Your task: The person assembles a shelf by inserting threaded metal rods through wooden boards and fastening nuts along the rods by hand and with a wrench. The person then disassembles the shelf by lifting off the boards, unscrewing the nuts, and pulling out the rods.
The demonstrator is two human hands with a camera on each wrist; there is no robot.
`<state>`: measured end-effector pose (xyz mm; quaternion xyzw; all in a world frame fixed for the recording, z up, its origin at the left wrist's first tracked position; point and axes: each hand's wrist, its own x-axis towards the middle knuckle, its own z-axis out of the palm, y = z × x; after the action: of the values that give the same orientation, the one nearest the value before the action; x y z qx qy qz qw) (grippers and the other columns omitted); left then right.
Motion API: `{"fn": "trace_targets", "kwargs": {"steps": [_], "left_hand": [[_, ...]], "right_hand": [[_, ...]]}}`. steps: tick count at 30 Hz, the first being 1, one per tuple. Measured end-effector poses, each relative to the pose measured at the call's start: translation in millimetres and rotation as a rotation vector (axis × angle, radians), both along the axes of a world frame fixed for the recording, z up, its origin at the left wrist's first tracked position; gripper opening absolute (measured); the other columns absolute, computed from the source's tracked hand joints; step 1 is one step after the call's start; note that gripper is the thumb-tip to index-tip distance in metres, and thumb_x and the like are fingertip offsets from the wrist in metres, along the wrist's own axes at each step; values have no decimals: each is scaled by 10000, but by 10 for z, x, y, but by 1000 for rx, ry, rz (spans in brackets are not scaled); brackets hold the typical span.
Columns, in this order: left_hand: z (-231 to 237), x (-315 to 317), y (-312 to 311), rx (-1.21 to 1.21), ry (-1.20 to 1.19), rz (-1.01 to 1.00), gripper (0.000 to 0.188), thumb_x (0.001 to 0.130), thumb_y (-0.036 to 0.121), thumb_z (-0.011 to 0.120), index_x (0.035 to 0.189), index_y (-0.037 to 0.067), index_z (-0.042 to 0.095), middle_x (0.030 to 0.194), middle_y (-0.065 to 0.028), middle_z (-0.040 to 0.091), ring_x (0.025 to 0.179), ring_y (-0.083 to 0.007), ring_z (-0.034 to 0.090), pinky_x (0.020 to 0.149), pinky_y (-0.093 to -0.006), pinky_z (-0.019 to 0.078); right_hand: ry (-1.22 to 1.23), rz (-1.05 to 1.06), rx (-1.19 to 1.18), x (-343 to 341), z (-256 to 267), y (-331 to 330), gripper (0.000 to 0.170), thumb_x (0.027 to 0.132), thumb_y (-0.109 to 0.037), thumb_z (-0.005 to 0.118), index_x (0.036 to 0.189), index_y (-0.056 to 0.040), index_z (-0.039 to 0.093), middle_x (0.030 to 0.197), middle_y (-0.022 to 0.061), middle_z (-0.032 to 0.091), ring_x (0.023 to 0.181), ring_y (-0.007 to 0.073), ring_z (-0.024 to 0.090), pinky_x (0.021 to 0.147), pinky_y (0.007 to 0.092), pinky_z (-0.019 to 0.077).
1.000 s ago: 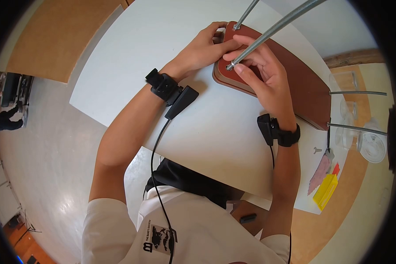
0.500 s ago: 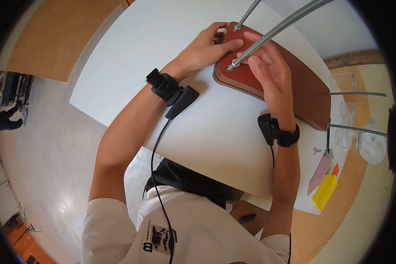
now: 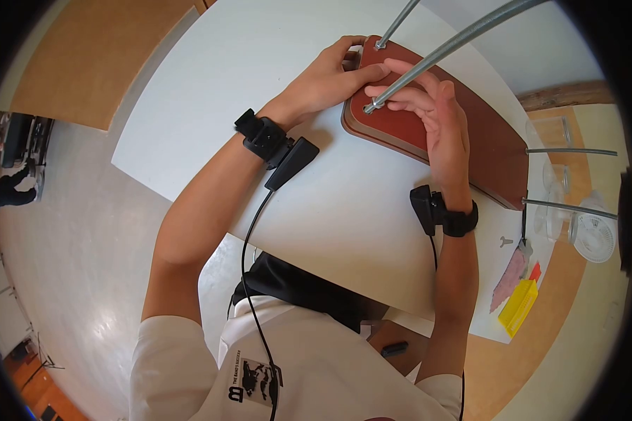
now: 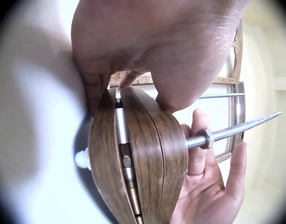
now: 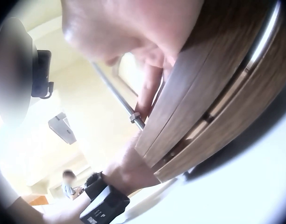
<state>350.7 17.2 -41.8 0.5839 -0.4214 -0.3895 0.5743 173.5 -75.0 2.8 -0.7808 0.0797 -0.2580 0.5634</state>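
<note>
A long stack of reddish-brown wooden boards (image 3: pixel 497 158) lies on the white table, threaded metal rods standing up from its corners. My left hand (image 3: pixel 330 81) grips the far-left end, thumb across the top face and fingers round the edge. Around the near-left rod (image 3: pixel 463 41), my right hand (image 3: pixel 439 126) has its fingers loosely bent behind and its thumb raised away. A hex nut (image 4: pixel 207 139) sits on that rod a little above the board in the left wrist view. Between the layers, metal spacers (image 4: pixel 126 161) show in the gap.
Two more rods (image 3: pixel 572 150) rise at the board's right end. Farther right lie a small grey wrench (image 3: pixel 506 241), a pink cloth (image 3: pixel 510 275) and a yellow box (image 3: pixel 519 306). Clear containers (image 3: pixel 556 179) and a white round fan-like object (image 3: pixel 597 235) stand beyond the table edge.
My right thumb has left the rod's base, where it was near the nut, and lifted up and right. The right fingers swung away and came back to the rod. My left hand stays in place.
</note>
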Motion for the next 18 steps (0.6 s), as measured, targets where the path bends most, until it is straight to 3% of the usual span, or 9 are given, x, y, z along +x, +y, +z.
{"fn": "trace_targets", "kwargs": {"steps": [3, 7, 9, 12, 16, 18], "left_hand": [[11, -8, -6, -1, -8, 15, 744, 985, 380, 671, 1553, 7, 370, 1396, -285, 580, 1314, -341, 581, 1096, -393, 476], [6, 7, 2, 21, -1, 4, 744, 986, 371, 669, 1556, 7, 361, 1412, -275, 570, 1327, -336, 571, 1100, -395, 472], [-7, 13, -1, 12, -13, 6, 745, 986, 371, 670, 1557, 6, 360, 1410, -273, 572, 1325, -333, 572, 1099, -395, 472], [23, 5, -5, 27, -33, 14, 746, 985, 376, 669, 1559, 13, 360, 1421, -275, 562, 1332, -333, 566, 1109, -398, 466], [12, -4, -1, 30, 2, 11, 737, 987, 369, 670, 1560, 22, 364, 1416, -273, 566, 1328, -331, 569, 1109, -393, 467], [-31, 17, -6, 8, -16, 23, 731, 988, 365, 671, 1559, 25, 367, 1406, -270, 575, 1321, -328, 574, 1104, -387, 469]], "right_hand": [[-94, -127, 78, 39, -72, 55, 646, 1115, -471, 303, 1326, 58, 608, 1159, 185, 733, 1075, 233, 676, 972, 355, 505], [5, -88, 57, -13, -52, -24, 639, 1115, -458, 305, 1319, 61, 618, 1155, 179, 737, 1120, 236, 661, 975, 362, 505], [35, 34, -48, -8, 15, -19, 637, 1115, -458, 302, 1324, 56, 615, 1157, 176, 738, 1136, 238, 657, 994, 370, 497], [-80, -108, 79, 63, -19, 82, 642, 1117, -460, 292, 1327, 54, 613, 1127, 164, 751, 1120, 239, 667, 1019, 374, 481], [12, -50, 89, -27, -37, -60, 642, 1117, -462, 287, 1339, 49, 606, 1186, 168, 738, 1135, 241, 669, 1032, 376, 473], [130, 92, -73, -43, 32, -53, 749, 1120, -524, 159, 1406, 62, 528, 1301, 195, 673, 1161, 246, 644, 1064, 376, 427]]}}
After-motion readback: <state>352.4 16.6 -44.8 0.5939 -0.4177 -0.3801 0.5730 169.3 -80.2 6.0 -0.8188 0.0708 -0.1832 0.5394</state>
